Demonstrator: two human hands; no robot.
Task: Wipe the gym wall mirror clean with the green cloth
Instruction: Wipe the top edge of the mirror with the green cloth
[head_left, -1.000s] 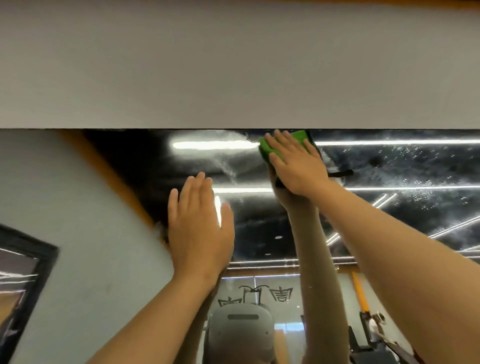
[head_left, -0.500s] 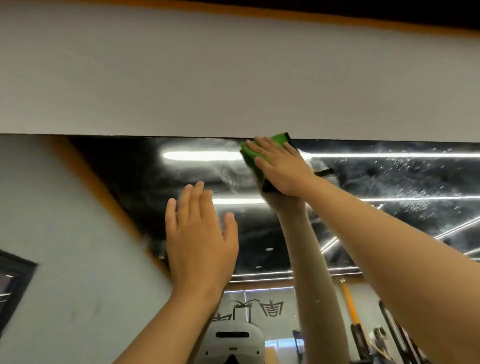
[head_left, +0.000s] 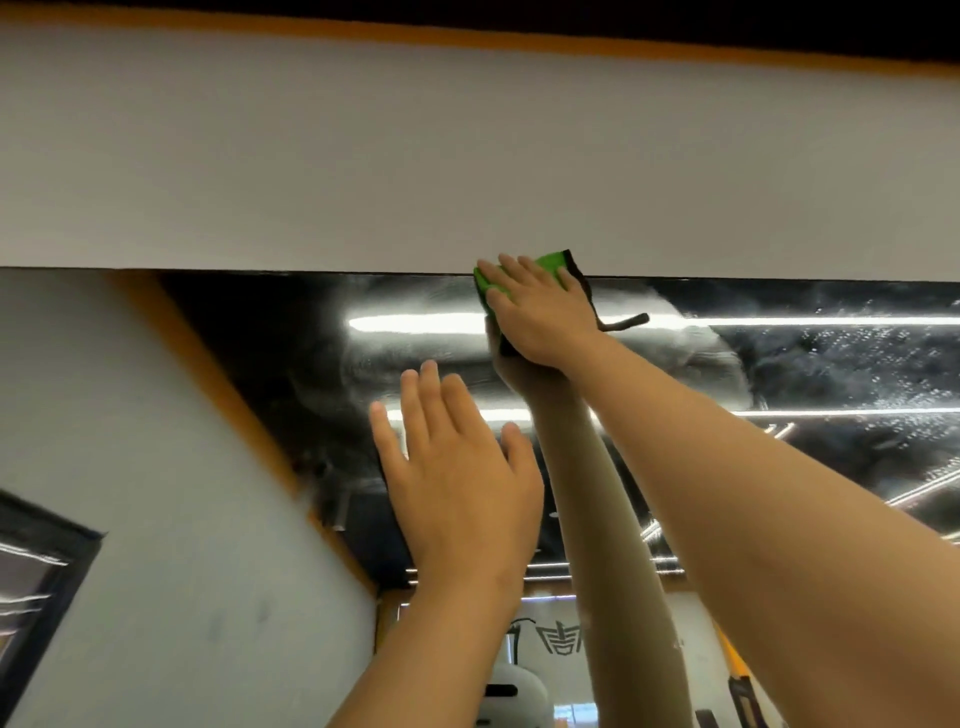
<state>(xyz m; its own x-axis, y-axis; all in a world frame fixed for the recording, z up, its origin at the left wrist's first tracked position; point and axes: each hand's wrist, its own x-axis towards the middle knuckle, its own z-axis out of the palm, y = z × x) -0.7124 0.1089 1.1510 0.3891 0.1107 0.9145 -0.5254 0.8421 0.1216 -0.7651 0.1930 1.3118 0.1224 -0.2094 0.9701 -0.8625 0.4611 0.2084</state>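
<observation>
The gym wall mirror (head_left: 831, 374) fills the lower half of the view, with its top edge under a white wall. My right hand (head_left: 540, 312) presses the green cloth (head_left: 551, 261) flat against the glass at that top edge, fingers straight. The cloth has a black trim and a black loop hanging to the right. My left hand (head_left: 457, 483) lies flat on the glass lower left of it, fingers spread. Smeared wipe marks surround the cloth; speckled droplets cover the glass to the right.
A white wall band (head_left: 467, 156) with an orange stripe (head_left: 415, 34) runs above the mirror. The glass reflects ceiling light strips, my arm, a white headset and gym equipment at the bottom.
My right hand has slid the cloth up to the mirror's top edge. My left hand stays flat on the glass. The view has tilted upward.
</observation>
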